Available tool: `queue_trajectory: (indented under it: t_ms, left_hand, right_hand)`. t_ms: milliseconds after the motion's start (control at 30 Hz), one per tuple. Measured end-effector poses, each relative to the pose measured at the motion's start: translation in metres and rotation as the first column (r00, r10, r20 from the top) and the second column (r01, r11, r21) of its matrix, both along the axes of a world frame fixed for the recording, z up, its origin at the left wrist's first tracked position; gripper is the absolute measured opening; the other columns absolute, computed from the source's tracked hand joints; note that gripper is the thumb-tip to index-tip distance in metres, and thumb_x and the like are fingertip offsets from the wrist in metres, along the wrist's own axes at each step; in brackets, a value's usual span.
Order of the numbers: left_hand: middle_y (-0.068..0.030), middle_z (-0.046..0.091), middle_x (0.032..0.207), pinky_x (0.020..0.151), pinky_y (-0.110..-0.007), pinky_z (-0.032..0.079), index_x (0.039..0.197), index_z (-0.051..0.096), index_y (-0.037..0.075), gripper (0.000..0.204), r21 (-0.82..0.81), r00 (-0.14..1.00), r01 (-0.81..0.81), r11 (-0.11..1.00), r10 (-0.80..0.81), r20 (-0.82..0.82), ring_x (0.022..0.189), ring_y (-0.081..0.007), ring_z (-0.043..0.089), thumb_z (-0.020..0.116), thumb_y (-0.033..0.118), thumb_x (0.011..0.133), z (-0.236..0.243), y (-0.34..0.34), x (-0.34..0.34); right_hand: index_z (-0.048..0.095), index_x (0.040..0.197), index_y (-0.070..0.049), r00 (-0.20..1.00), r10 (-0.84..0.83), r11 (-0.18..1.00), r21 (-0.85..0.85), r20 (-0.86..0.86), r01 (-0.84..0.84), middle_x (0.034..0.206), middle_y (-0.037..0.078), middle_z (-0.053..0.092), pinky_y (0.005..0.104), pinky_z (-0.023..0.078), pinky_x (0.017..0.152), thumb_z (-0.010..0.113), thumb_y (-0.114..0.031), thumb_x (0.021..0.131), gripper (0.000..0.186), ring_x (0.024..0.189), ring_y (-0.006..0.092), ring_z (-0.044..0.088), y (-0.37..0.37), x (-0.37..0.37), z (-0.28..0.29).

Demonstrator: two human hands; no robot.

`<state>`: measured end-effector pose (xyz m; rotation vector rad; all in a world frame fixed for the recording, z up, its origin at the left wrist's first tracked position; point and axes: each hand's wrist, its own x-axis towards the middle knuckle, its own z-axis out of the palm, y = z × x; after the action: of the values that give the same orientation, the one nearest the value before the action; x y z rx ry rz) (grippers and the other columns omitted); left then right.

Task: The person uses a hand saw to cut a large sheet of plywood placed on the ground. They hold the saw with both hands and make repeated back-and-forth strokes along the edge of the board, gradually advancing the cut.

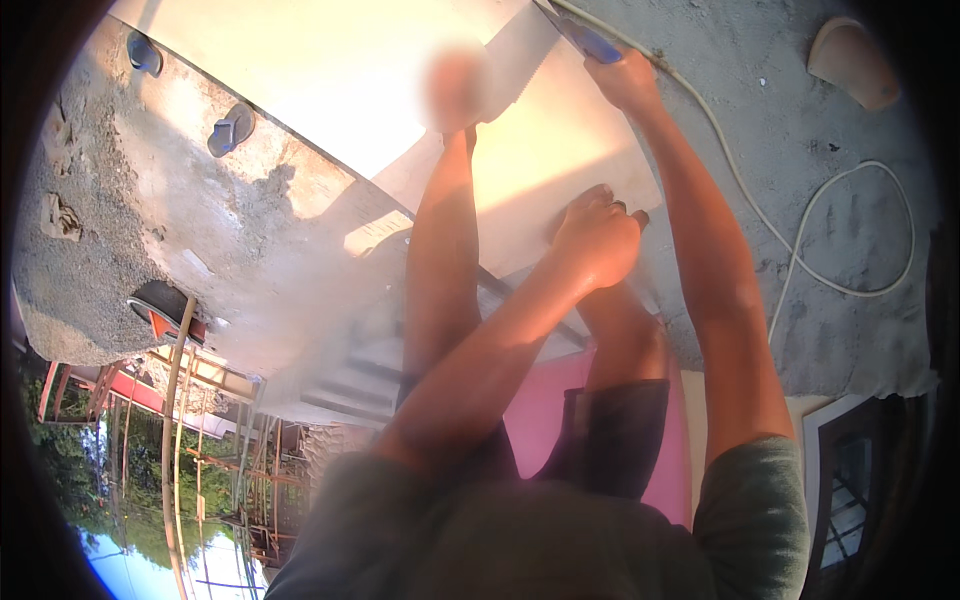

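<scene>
My right hand point(628, 82) is wrapped round the blue handle of a handsaw point(594, 42), whose dark blade runs up and left past the top edge. A toothed shadow falls on the pale board point(300, 60) beside it. My left hand point(598, 238) is closed low over the near part of the board, in front of my bent right leg. Whatever it holds, if anything, is hidden. My left leg point(445, 230) reaches out over the board, with a blurred patch at its end. Under me is a pink seat point(540, 425).
A pale cord or hose point(730, 150) loops over the grey ground at right, below a clay pot point(852, 65). Two flip-flops point(233, 130) lie left of the board. A dark tub point(160, 300) and upright poles point(175, 430) stand at lower left. A framed window point(850, 500) is at lower right.
</scene>
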<state>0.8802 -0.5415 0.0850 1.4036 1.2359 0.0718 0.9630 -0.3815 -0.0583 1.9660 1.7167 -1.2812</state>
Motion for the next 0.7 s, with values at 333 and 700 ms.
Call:
queue_trajectory:
  t_ms: [333, 700]
  left_hand:
    - [-0.0156, 0.06, 0.134, 0.1, -0.05, 0.045, 0.126, 0.061, 0.007, 0.036, -0.256, 0.999, 0.023, 0.966, -0.011, 0.045, 0.124, -0.0339, 0.057, 0.048, 0.005, 0.092, 0.011, 0.02, -0.016]
    - [-0.0187, 0.058, 0.141, 0.111, -0.055, 0.036, 0.131, 0.06, 0.01, 0.036, -0.31, 1.0, -0.006, 0.951, 0.005, -0.004, 0.146, -0.0315, 0.038, 0.051, 0.012, 0.097, 0.004, 0.005, -0.029]
  right_hand:
    - [0.067, 0.078, 0.001, 0.996, -0.072, 0.995, -0.076, -0.053, 0.067, 0.066, 0.013, 0.065, 0.0388, 0.052, 0.062, 0.068, -0.026, 0.081, 0.028, 0.062, 0.0175, 0.063, -0.03, 0.043, 0.056]
    - [0.068, 0.08, 0.001, 0.989, -0.006, 1.0, 0.024, -0.146, 0.009, 0.07, 0.016, 0.068, 0.0403, 0.053, 0.066, 0.067, -0.026, 0.081, 0.027, 0.062, 0.0233, 0.065, -0.069, 0.056, 0.078]
